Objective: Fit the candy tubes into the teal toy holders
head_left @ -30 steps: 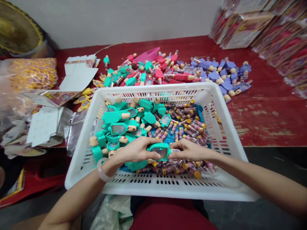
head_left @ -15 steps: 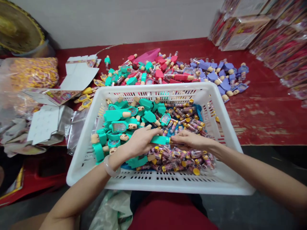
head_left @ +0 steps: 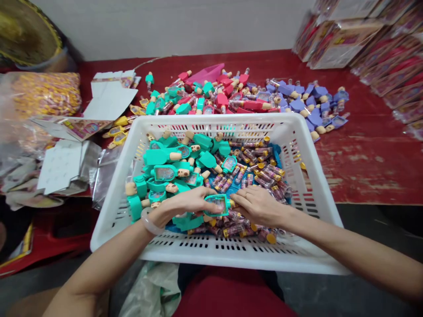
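Observation:
My left hand grips a teal plastic toy case, its clear window facing up. At the case's right end, my right hand has its fingers closed round a small tube with a yellow end; most of the tube is hidden by the fingers. The yellow end meets the case. Both hands are over a white plastic basket. Similar teal cases with beige knobs fill its left side. Small clear tubes with yellow caps lie heaped on its right side, partly over blue plastic.
Behind the basket, red and teal pieces and purple pieces are piled on the red table. Wrapped packages stack at the right. Folded white cards and a bag of yellow pieces are at the left.
The teal case has turned so its window faces up instead of its plain side. My right hand has rolled over and moved slightly lower and left, still at the case's end.

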A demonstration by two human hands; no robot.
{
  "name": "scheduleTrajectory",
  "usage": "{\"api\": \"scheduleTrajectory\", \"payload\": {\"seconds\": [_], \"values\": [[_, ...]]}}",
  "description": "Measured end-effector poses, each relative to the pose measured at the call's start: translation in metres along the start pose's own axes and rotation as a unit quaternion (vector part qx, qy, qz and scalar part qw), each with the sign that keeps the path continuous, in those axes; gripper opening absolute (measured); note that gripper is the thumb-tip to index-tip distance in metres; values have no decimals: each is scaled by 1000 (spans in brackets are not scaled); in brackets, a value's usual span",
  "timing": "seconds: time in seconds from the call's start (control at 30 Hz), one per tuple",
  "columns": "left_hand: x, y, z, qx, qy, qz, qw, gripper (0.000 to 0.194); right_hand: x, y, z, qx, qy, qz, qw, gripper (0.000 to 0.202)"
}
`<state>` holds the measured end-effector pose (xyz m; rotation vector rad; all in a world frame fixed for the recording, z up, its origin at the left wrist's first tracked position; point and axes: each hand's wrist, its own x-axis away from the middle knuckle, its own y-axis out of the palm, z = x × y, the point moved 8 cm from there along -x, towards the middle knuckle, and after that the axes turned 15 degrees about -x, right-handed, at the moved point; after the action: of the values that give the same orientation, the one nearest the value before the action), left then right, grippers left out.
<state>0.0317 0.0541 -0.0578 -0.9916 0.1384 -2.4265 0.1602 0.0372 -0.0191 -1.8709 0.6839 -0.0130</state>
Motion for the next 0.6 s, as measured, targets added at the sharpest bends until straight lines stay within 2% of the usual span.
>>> {"api": "scheduleTrajectory", "payload": {"seconds": [0.13, 0.2, 0.33, 0.4, 0.43, 0.5, 0.53, 0.6], "values": [[3, 5, -6, 116, -54, -38, 991, 49, 4, -14, -8, 14, -33, 69, 997, 24], [6, 6, -7, 140, -70, -57, 986, 45, 5, -19, -13, 17, -44, 82, 996, 28], [10, 7, -6, 121, -75, -76, 987, 45, 4, -20, -24, 12, -68, 67, 995, 30], [11, 7, -2, 93, -60, -68, 992, 45, 4, -20, -24, -20, -53, 70, 996, 28], [11, 5, 2, 67, -39, -52, 996, 45, 3, -19, -20, -54, -27, 68, 996, 27], [10, 0, 13, -13, 23, -2, 1000, 42, 2, -12, -3, -167, 69, 44, 983, 28], [10, -4, 19, -64, 52, 33, 996, 41, 3, -5, 9, -242, 135, 15, 961, 30], [10, -9, 26, -172, 87, 105, 976, 39, 9, 14, 30, -395, 258, -64, 880, 37]]}}
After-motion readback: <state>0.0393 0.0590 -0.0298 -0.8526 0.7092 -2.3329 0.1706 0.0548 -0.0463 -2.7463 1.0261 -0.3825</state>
